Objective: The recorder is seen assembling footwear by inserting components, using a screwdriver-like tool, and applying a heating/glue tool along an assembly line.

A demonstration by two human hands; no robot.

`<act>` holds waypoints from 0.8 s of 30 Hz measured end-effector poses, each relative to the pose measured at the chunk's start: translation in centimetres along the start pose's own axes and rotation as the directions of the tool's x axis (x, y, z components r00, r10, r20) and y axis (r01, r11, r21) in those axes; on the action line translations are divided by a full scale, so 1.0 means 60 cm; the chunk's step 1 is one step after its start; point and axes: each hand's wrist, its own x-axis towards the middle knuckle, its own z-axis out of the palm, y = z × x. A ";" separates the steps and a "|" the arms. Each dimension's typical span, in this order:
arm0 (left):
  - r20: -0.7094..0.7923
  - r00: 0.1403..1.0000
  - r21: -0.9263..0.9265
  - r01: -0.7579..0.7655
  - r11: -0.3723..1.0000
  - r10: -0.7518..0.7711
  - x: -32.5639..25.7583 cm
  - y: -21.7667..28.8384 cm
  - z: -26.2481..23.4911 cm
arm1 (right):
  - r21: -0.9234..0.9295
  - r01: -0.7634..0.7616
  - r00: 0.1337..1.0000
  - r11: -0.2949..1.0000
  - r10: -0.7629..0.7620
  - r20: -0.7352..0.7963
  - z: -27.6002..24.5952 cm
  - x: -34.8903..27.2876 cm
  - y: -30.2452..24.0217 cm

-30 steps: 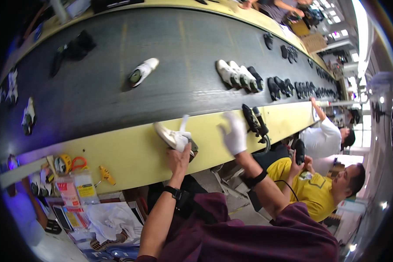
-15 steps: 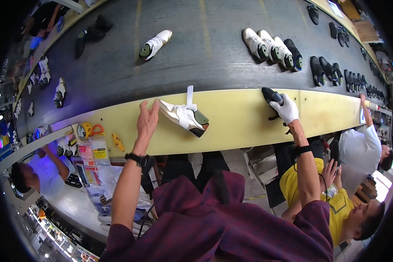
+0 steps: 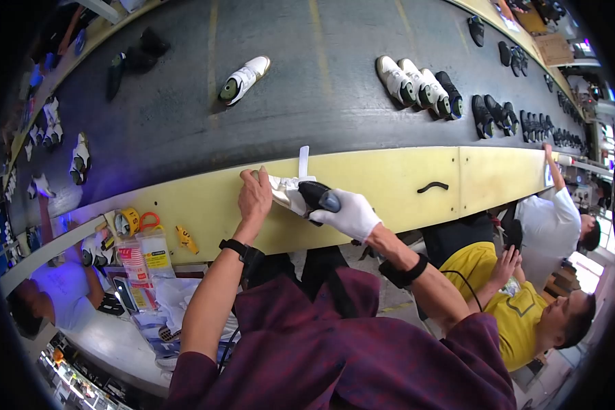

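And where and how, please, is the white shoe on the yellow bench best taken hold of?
Probably by the toe end of the white shoe, hand over it, from the left: the toe points that way, where the bare left hand is. The other end is largely hidden by the dark object in the gloved right hand, and the white strap sticks out toward the belt.

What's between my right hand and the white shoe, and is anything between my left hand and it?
The tool in your gloved right hand does, covering the heel end of the shoe from view. Nothing visible separates your left hand from the shoe.
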 end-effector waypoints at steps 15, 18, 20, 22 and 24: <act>-0.073 0.919 -0.063 -0.392 0.918 0.387 -0.012 -0.047 -0.007 | -0.135 -0.101 0.995 0.986 0.101 -0.011 0.069 0.029 -0.023; 0.314 0.949 -0.491 0.126 0.862 0.040 -0.006 -0.003 -0.053 | -0.093 -0.103 0.994 0.990 0.098 -0.056 0.064 0.025 0.000; 0.363 0.932 -0.504 0.185 0.844 0.012 -0.006 0.007 -0.070 | -0.092 -0.142 0.979 0.986 0.126 -0.162 0.053 0.020 0.005; 0.420 0.908 -0.513 0.251 0.821 -0.015 -0.007 0.011 -0.082 | -0.095 -0.156 0.976 0.983 0.138 -0.171 0.036 0.010 0.006; 0.464 0.886 -0.553 0.313 0.773 -0.027 -0.006 0.008 -0.094 | -0.120 -0.142 0.983 0.983 0.125 -0.138 0.022 0.006 -0.004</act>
